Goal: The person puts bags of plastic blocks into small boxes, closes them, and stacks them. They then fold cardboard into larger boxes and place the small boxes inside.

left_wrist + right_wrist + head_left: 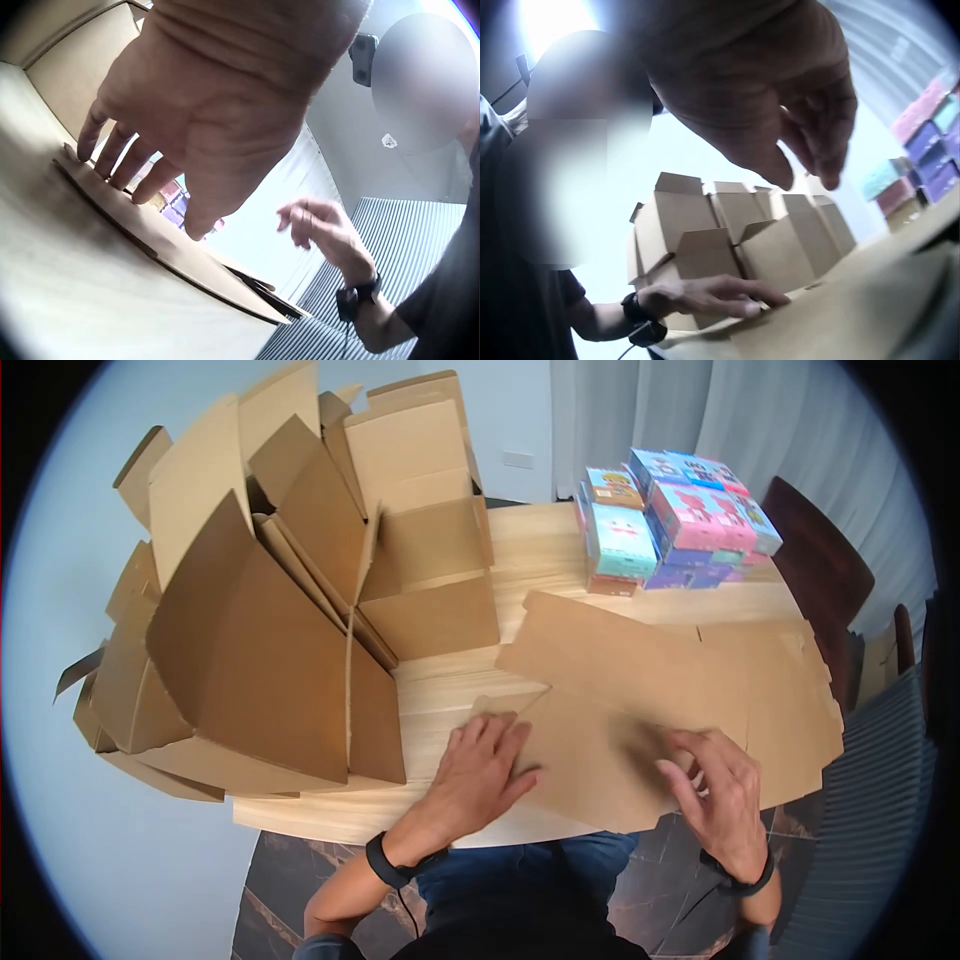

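A flat, unfolded sheet of brown cardboard lies on the right half of the table. The left hand rests with spread, nearly straight fingers on its left edge; the left wrist view shows those fingertips touching the cardboard. Above the sheet's right part hovers the right hand, its fingers loosely bent and thumb apart, holding nothing. In the right wrist view there is air between the right hand and the cardboard.
Several opened brown boxes stand crowded together at the left of the wooden table. Small colourful boxes are stacked at the back right. A dark chair stands beyond the table's right side, near a grey curtain.
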Tool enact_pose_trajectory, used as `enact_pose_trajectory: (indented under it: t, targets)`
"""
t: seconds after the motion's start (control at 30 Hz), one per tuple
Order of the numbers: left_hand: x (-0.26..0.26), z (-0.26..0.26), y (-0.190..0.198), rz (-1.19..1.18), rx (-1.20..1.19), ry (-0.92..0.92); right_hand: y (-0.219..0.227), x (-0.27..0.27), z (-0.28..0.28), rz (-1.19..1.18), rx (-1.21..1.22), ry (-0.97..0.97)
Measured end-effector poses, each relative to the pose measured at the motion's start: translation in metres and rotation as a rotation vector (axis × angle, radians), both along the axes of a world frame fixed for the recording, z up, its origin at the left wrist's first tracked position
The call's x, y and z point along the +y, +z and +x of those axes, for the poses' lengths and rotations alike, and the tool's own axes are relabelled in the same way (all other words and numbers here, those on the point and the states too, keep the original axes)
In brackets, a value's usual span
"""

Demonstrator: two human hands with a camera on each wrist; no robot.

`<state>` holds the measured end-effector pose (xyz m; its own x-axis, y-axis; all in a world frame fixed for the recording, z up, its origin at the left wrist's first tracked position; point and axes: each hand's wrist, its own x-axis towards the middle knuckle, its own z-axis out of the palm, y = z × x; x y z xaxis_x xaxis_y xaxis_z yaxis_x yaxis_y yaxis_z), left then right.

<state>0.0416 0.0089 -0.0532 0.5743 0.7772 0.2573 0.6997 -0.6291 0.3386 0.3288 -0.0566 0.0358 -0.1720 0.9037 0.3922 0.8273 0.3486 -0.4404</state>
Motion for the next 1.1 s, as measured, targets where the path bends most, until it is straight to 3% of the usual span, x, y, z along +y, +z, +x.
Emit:
enact_pose_trajectory:
  t: [0.03, 0.1, 0.17, 0.27, 0.33, 0.37, 0.43, 0.53, 0.6, 0.63, 0.7, 0.77, 0.87, 0.93, 1.0, 1.03, 1.1]
  targets:
    - [-0.003, -0.002, 0.002, -0.025, -0.014, -0.001, 0.015, 0.02, -0.018, 0.131, 0.063, 0.138]
    - [-0.006, -0.005, -0.005, -0.038, -0.066, 0.035, 0.029, 0.073, -0.058, 0.508, -0.072, 0.338]
    - [-0.008, -0.011, -0.005, -0.093, -0.138, 0.07, 0.04, 0.128, -0.107, 0.532, -0.097, 0.42]
    - [-0.017, -0.02, -0.004, -0.139, -0.246, 0.097, 0.035, 0.191, -0.149, 0.54, -0.233, 0.361]
    - [-0.025, -0.027, -0.007, -0.14, -0.274, 0.105, 0.029, 0.217, -0.159, -0.062, -0.579, 0.345]
    - [-0.027, -0.03, -0.012, -0.136, -0.315, 0.112, 0.023, 0.221, -0.156, -0.055, -0.592, 0.343]
    - [-0.03, -0.04, -0.026, -0.094, -0.337, 0.108, 0.012, 0.22, -0.133, 0.125, -0.318, 0.419]
    - [-0.033, -0.043, -0.026, -0.116, -0.408, 0.097, 0.073, 0.173, -0.099, 0.182, -0.077, 0.281]
    - [-0.033, -0.042, -0.028, -0.142, -0.449, 0.135, 0.119, 0.157, -0.074, 0.044, 0.138, 0.126]
    - [-0.033, -0.04, -0.027, -0.166, -0.464, 0.158, 0.136, 0.158, -0.066, 0.071, 0.341, 0.193]
    - [-0.024, -0.028, -0.002, -0.141, -0.479, 0.172, 0.17, 0.176, -0.058, 0.222, 0.406, 0.237]
    - [0.003, -0.009, 0.037, -0.021, -0.539, 0.182, 0.196, 0.205, -0.074, 0.472, 0.48, 0.299]
    - [0.097, 0.033, 0.077, 0.272, -0.803, 0.274, 0.211, 0.28, -0.071, 0.356, 0.573, 0.514]
    - [0.17, 0.049, 0.09, 0.477, -0.789, 0.478, 0.202, 0.327, -0.087, 0.301, 0.662, 0.587]
    - [0.234, 0.051, 0.079, 0.649, -0.565, 0.676, 0.186, 0.351, -0.109, 0.28, 0.714, 0.634]
    - [0.245, 0.05, 0.074, 0.661, -0.567, 0.677, 0.178, 0.351, -0.125, 0.245, 0.771, 0.633]
    - [0.259, 0.043, 0.071, 0.274, -0.225, 0.686, 0.162, 0.359, -0.129, 0.208, 0.823, 0.642]
